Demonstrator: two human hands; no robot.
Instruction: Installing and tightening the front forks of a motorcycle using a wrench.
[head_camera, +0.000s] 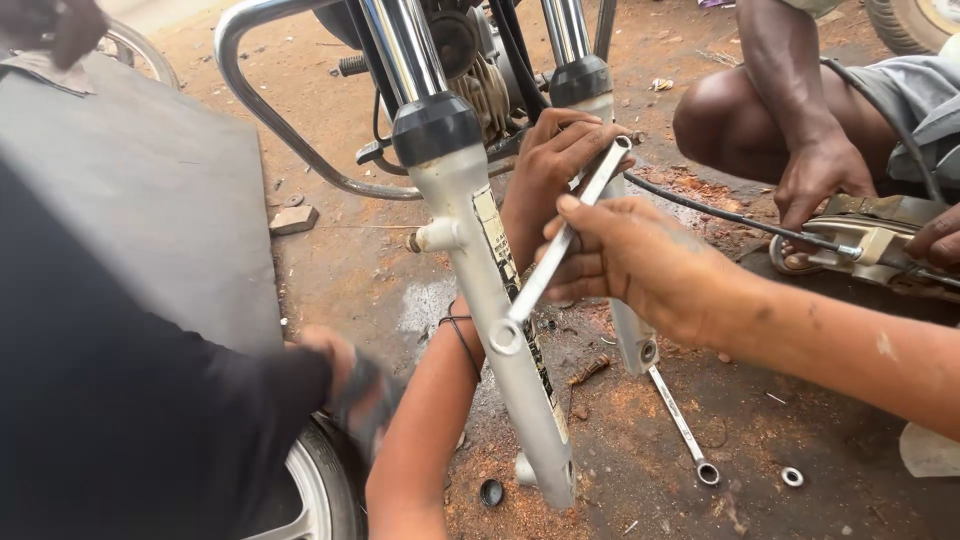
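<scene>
From the head camera, the right hand (640, 262) is closed around a long, flat silver metal bar (565, 238), which slants from centre toward 1 o'clock between the motorcycle's two fork legs (480, 270). The left hand (555, 160) curls its fingers over the bar's upper end. The bar looks stiff, smooth and probably greasy, best gripped mid-shaft. A ring spanner (683, 428) lies on the dirt ground (800, 430) at 5 o'clock.

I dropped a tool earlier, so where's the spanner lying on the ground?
The spanner lies on the dirt, lower right of centre, just below the right fork leg, with a small washer to its right.
</scene>
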